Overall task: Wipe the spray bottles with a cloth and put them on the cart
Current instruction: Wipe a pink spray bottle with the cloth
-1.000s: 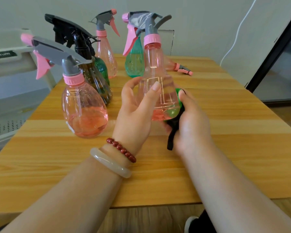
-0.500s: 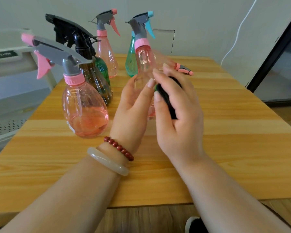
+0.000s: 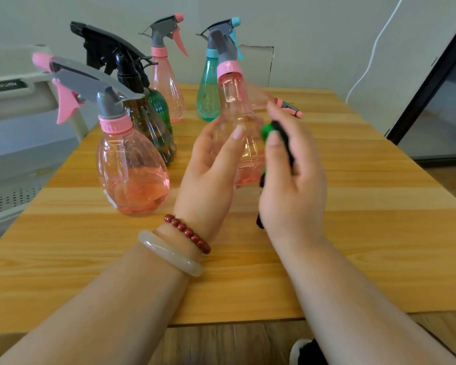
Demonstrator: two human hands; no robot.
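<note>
The pink spray bottle (image 3: 233,101) stands upright between the two hands, over the middle of the worktop (image 3: 366,233). The left grip (image 3: 208,175) is curled round its belly from the left, thumb across the front. The right grip (image 3: 292,185) clasps a green-and-black cloth (image 3: 275,131) against the bottle's right flank.

To wipe well, I would have the left grip turn the bottle a little at a time while the cloth runs from collar to base, so no strip is missed (the trigger head needs a pass too). The plastic looks smooth, so the hold should be firm.

Other spray bottles (image 3: 132,175) crowd the worktop's left. The white cart (image 3: 11,106) appears to wait beyond that edge.
</note>
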